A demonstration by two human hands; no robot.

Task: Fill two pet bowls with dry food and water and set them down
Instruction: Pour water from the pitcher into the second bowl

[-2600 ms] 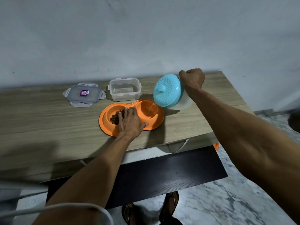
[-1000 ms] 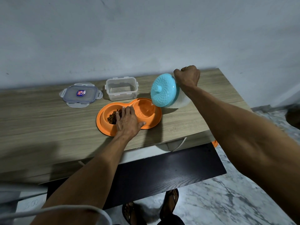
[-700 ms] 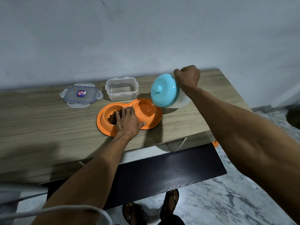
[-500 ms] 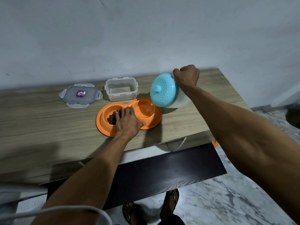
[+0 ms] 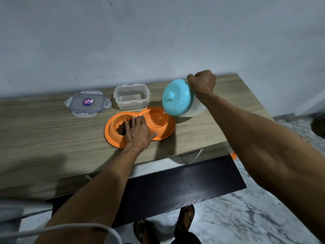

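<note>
An orange double pet bowl (image 5: 168, 132) lies on the wooden table (image 5: 52, 134). Brown dry food (image 5: 121, 128) fills its left well. Its right well (image 5: 156, 119) holds water. My left hand (image 5: 139, 132) lies flat on the bowl's middle, fingers spread, pressing it down. My right hand (image 5: 202, 82) is closed on the handle of a white jug with a turquoise lid (image 5: 176, 98). The jug is tipped left over the right well, and a thin stream of water runs from it.
A clear plastic container (image 5: 131, 96) stands open behind the bowl, with its lid (image 5: 87, 103) lying to the left. The wall is just behind the table. A dark panel (image 5: 175, 187) juts out below the table's front edge. My sandalled feet (image 5: 165, 224) stand on marble floor.
Almost nothing differs: the jug stays tipped and water keeps running into the right well. My left hand stays on the bowl.
</note>
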